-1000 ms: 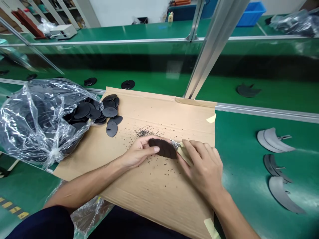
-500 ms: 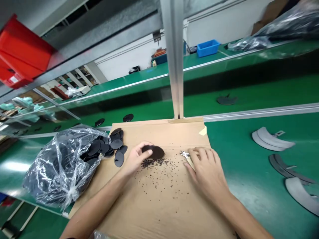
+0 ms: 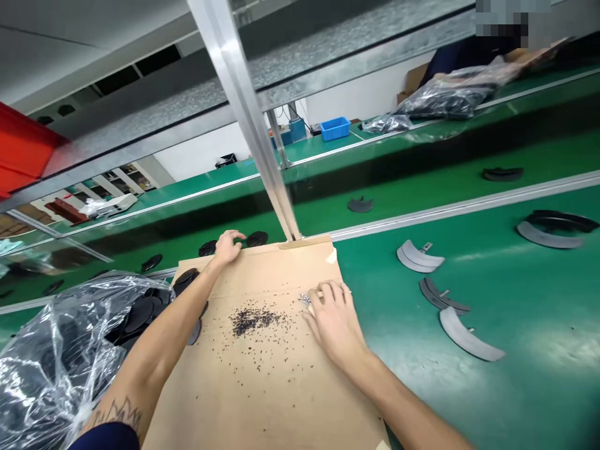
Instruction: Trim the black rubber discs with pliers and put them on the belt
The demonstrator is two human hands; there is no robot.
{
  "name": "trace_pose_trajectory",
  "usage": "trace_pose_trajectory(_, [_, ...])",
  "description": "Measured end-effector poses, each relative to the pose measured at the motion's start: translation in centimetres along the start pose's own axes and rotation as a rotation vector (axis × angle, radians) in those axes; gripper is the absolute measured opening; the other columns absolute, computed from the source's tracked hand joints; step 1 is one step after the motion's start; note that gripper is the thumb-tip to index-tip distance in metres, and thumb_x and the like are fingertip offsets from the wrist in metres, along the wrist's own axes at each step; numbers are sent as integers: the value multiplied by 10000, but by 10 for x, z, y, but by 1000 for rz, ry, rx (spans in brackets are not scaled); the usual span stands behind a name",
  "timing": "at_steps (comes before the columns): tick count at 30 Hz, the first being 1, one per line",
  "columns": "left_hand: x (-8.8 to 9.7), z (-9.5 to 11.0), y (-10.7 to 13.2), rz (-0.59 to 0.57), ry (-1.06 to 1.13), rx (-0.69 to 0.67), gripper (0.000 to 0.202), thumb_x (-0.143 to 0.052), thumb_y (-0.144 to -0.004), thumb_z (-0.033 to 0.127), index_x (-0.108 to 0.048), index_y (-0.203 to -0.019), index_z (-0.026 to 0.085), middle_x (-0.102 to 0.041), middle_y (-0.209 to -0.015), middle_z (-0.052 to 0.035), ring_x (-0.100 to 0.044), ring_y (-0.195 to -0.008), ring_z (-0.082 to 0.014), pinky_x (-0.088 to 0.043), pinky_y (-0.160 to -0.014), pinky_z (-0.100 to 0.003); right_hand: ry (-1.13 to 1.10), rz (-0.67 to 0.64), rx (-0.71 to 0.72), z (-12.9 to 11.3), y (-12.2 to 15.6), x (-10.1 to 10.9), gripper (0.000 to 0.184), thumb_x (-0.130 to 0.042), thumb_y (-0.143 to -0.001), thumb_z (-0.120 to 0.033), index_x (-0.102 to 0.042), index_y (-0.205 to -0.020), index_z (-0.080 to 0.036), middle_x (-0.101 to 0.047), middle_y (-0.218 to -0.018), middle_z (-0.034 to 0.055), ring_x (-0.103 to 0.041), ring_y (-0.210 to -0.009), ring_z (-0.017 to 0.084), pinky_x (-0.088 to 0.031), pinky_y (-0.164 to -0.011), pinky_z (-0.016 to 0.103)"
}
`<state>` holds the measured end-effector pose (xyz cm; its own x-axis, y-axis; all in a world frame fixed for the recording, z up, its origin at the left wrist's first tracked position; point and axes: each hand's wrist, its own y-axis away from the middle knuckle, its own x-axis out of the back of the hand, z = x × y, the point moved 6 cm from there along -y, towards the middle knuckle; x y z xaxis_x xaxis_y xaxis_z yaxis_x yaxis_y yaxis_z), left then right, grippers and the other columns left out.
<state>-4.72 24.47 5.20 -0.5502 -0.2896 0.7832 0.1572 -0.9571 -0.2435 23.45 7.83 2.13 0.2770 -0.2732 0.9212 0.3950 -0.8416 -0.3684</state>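
Note:
My left hand [image 3: 228, 246] reaches over the back edge of the cardboard [image 3: 201, 400]. Its slightly parted fingers hold nothing. Just right of the fingertips, a black oval disc [image 3: 257, 239] lies on the green surface, and another black disc [image 3: 207, 248] is close on the left. My right hand [image 3: 336, 322] rests palm down on the cardboard's right part, closed round small pliers [image 3: 305, 300]; their metal jaws stick out to the left while the hand covers the handles. Between the hands is a scatter of tiny black bits [image 3: 253, 320].
A clear plastic bag [image 3: 51, 356] of black discs bulges at left, with loose discs beside it, partly behind my left forearm. Curved grey pieces [image 3: 469, 334] lie on the green table at right. A metal post [image 3: 253, 125] rises behind the cardboard. A blue bin [image 3: 335, 128] stands farther back.
My left hand has moved from the pile of bits to the cardboard's back edge and let go of the black disc there. My right hand still holds the pliers. The view has swung right.

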Motion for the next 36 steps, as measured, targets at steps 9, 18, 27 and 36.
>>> trace_pose_trajectory(9, [-56,102,67,-330,16,-483,276,-505,-888,378,-694,-993,207,-727,-1041,-80,-665,-974,-247,-515,-957,-364,-19,-98,-65,-7,10,-4,341,-678,-914,-347,-663,-1144,-95,-605,-1172,196,-475,-1187,371,-331,-1079,518])
trace_pose_trajectory(18, [-190,245,55,-550,-94,-747,266,-519,-878,254,-694,-1069,193,-661,-1183,-109,-578,-1160,-302,-429,-1103,-453,-19,-143,-42,-11,18,-9,402,-651,-928,-392,-632,-1186,-84,-583,-1184,184,-468,-1205,367,-288,-1125,539])
trace_pose_trajectory(27, [-243,235,-34,-352,-112,-316,518,-600,-874,306,-517,-1381,245,-445,-1477,-185,-396,-1407,-412,-317,-1149,-606,6,-81,-13,-14,20,-12,420,-688,-893,-395,-638,-1144,-61,-581,-1134,192,-502,-1148,361,-281,-1135,596])
trace_pose_trajectory(36, [-210,248,-21,-210,60,-327,196,-550,-769,107,-614,-946,160,-597,-1098,-93,-597,-1090,-242,-447,-1070,-398,4,-120,-7,-14,21,-9,388,-686,-849,-319,-639,-1148,-76,-592,-1152,184,-511,-1161,360,-307,-1128,575])
